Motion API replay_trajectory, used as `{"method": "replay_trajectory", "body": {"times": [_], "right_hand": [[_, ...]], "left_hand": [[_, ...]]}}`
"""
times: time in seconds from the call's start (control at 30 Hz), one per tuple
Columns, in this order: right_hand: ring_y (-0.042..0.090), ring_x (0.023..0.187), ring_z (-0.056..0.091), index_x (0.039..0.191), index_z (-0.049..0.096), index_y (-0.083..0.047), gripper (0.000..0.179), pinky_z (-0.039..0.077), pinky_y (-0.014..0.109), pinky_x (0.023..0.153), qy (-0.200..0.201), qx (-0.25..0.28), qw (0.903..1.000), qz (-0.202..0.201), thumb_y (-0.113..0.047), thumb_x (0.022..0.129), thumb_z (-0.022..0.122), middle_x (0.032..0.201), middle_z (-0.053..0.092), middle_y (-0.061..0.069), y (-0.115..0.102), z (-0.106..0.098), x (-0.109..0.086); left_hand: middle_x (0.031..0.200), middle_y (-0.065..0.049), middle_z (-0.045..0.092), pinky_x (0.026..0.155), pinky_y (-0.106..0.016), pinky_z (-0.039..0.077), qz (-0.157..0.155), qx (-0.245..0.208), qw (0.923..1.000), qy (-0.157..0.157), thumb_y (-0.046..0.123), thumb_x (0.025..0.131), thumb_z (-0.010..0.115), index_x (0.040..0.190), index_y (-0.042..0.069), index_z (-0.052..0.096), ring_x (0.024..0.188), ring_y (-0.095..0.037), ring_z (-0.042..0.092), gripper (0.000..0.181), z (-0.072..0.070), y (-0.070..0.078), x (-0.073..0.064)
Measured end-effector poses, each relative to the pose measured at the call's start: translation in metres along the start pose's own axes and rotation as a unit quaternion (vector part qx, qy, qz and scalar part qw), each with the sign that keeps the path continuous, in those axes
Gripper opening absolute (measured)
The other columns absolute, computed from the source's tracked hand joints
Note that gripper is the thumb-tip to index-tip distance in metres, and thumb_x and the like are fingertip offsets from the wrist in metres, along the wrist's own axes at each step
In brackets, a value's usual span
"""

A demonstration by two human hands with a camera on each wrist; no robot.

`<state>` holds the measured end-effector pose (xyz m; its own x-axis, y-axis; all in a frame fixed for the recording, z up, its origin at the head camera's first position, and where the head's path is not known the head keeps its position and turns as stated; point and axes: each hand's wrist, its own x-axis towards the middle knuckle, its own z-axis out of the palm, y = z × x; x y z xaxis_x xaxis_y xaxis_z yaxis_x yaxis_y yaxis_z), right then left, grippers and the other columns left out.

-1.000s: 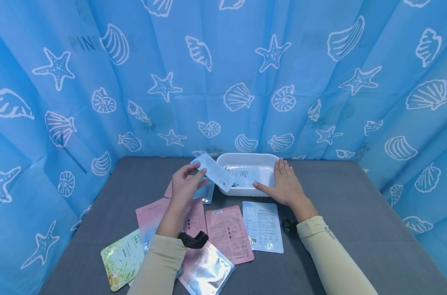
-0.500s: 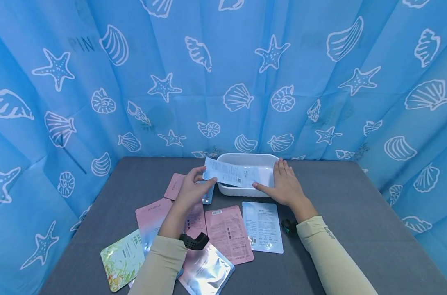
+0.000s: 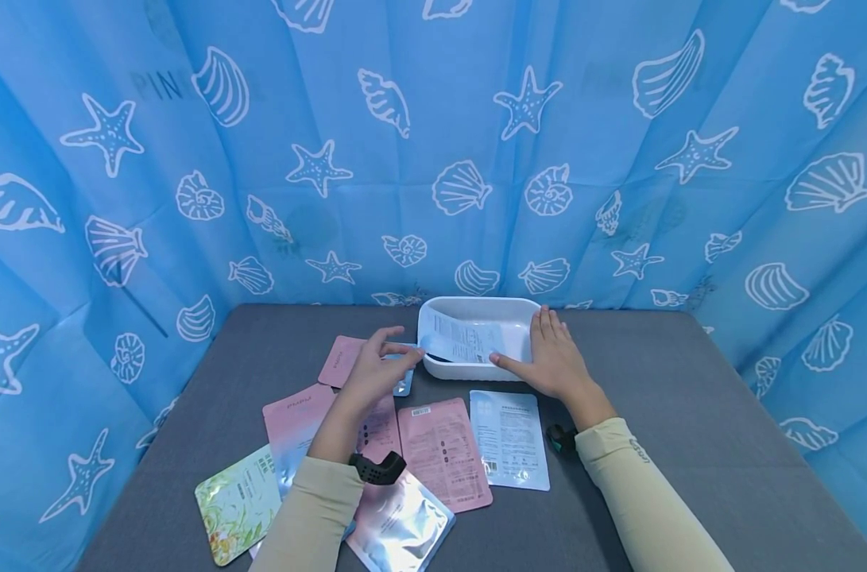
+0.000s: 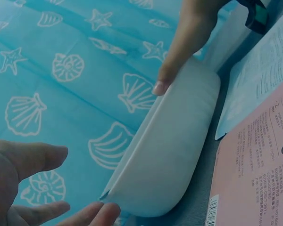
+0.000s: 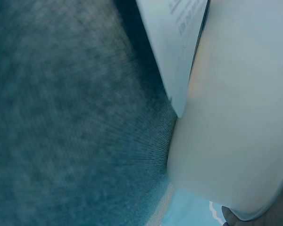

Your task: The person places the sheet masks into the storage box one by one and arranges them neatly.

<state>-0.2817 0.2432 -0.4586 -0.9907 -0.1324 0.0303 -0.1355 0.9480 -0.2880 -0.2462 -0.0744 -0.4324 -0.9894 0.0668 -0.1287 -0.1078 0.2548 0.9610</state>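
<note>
Blue packet (image 3: 454, 337) could slip out, its corner poking over the tub (image 3: 476, 371); left hand (image 3: 373, 368) empty, relaxed; right hand (image 3: 556, 359) straight-fingered against it.

A blue curtain (image 3: 456, 95), printed with white shells (image 3: 462, 188) and starfish (image 3: 529, 103), hangs in folds. Before it stands a grey table (image 3: 690, 445).

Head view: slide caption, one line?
Right hand on white tray, left hand at its other end, blue packet inside, more packets on grey table.
</note>
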Motion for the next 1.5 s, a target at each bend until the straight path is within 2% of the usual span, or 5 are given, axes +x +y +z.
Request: {"method": "replay_trajectory", "body": {"times": [0.3,0.67,1.0,1.27,1.5], "right_hand": [[0.046,0.165,-0.002,0.165,0.002,0.011,0.131,0.003,0.059,0.134,-0.002,-0.002,1.0,0.001,-0.083,0.09,0.055,0.176,-0.006,0.027,0.001,0.0,0.002],[0.047,0.164,0.0,0.165,0.005,0.012,0.131,0.005,0.06,0.133,0.003,-0.005,1.0,-0.003,-0.083,0.09,0.054,0.175,-0.001,0.03,0.0,0.0,0.0],[0.047,0.164,-0.001,0.165,0.004,0.012,0.13,0.004,0.06,0.133,0.0,-0.006,1.0,-0.003,-0.083,0.09,0.054,0.175,-0.003,0.029,0.0,0.0,0.001],[0.047,0.165,0.001,0.165,0.004,0.011,0.13,0.005,0.059,0.134,0.001,-0.009,1.0,0.001,-0.082,0.09,0.055,0.176,-0.002,0.029,0.0,0.0,0.001],[0.047,0.164,-0.001,0.164,0.003,0.012,0.131,0.004,0.06,0.133,-0.005,-0.001,1.0,-0.001,-0.083,0.09,0.055,0.175,-0.005,0.029,-0.001,-0.001,0.0]], "left_hand": [[0.136,-0.008,0.07,0.1,-0.048,0.058,0.021,-0.001,0.9996,-0.016,0.037,0.1,0.075,0.16,0.022,0.043,0.117,-0.025,0.073,0.07,0.003,0.0,-0.001],[0.138,-0.011,0.069,0.105,-0.051,0.056,0.044,-0.012,0.9985,-0.03,0.036,0.1,0.074,0.16,0.02,0.043,0.116,-0.026,0.073,0.069,0.004,-0.005,0.001],[0.137,-0.009,0.069,0.102,-0.048,0.057,0.045,-0.016,0.9981,-0.037,0.037,0.1,0.074,0.158,0.021,0.046,0.114,-0.024,0.073,0.066,0.002,-0.004,0.0],[0.14,-0.01,0.067,0.104,-0.054,0.056,0.044,-0.025,0.998,-0.039,0.034,0.101,0.074,0.156,0.021,0.049,0.121,-0.03,0.072,0.062,-0.008,0.001,-0.004],[0.14,-0.009,0.067,0.106,-0.054,0.056,0.042,-0.012,0.9987,-0.026,0.037,0.101,0.074,0.155,0.023,0.05,0.121,-0.031,0.071,0.061,-0.026,-0.004,-0.007]]}}
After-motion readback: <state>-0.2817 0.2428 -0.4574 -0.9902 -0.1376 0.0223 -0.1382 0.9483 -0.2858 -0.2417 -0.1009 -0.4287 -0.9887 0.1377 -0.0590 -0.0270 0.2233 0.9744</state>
